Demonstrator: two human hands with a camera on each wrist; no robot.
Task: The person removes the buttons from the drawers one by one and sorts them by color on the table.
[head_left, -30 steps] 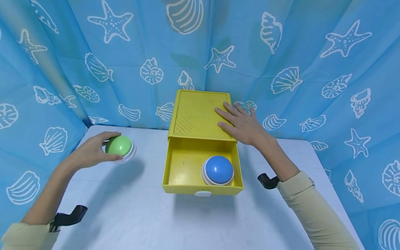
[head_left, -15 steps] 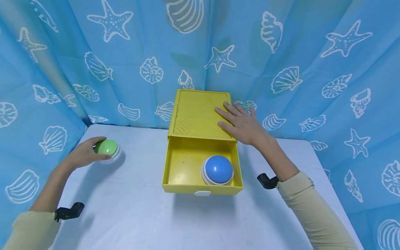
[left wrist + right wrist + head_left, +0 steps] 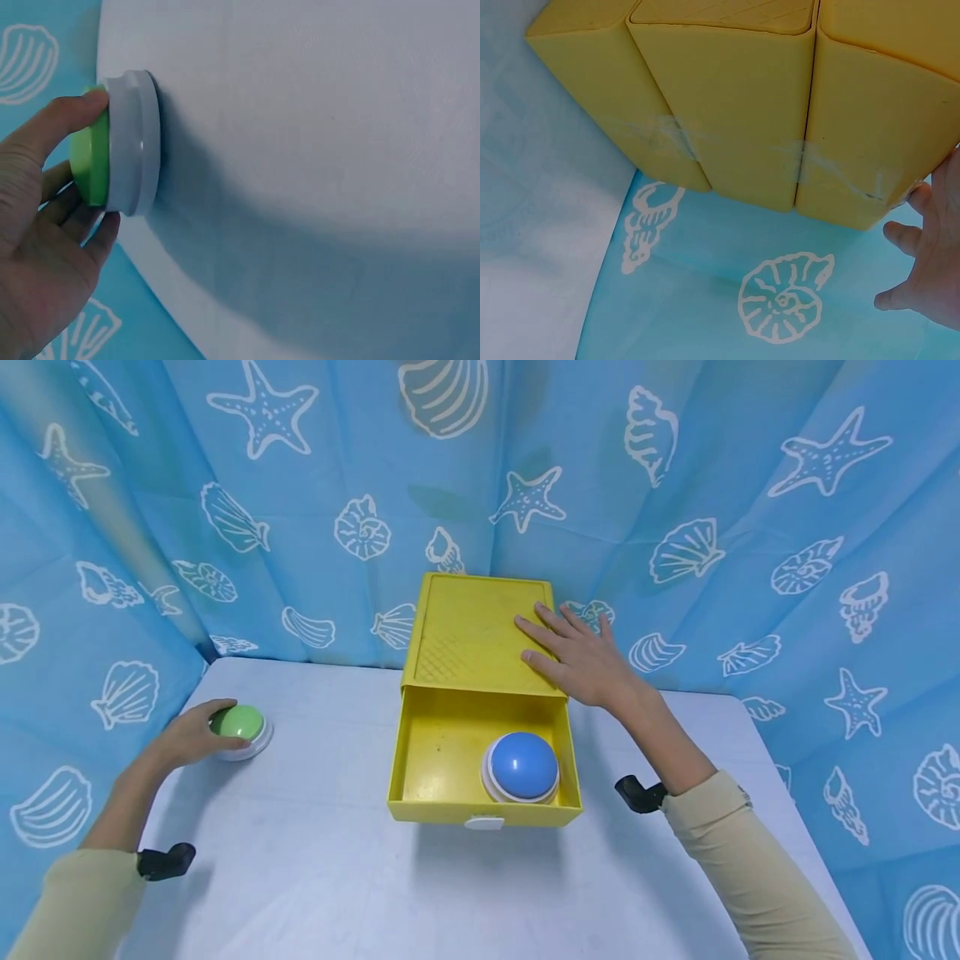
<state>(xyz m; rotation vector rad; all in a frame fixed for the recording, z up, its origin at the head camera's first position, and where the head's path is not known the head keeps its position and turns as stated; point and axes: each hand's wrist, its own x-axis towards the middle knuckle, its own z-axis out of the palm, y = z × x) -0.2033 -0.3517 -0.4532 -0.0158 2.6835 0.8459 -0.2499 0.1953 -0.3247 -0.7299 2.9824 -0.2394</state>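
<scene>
My left hand (image 3: 197, 732) grips a green dome push button (image 3: 238, 723) with a round white base (image 3: 135, 142), thumb on one side and fingers on the other. The base is on or just above the white table at its far left; I cannot tell which. My right hand (image 3: 581, 660) lies with spread fingers on the top right edge of a yellow drawer box (image 3: 480, 627). Its front drawer (image 3: 438, 752) is pulled out. Inside, at the front right, sits a blue dome push button (image 3: 523, 766) on a white base.
The white table (image 3: 330, 860) runs up to a blue curtain (image 3: 450, 468) with white shell prints behind and at both sides. A white handle (image 3: 485, 823) sticks out from the drawer front. The right wrist view shows stacked yellow drawer units (image 3: 727, 112) with clear tape across them.
My left hand has carried the green push button left and down toward the table. The right hand, the open drawer and the blue push button have stayed in place.
</scene>
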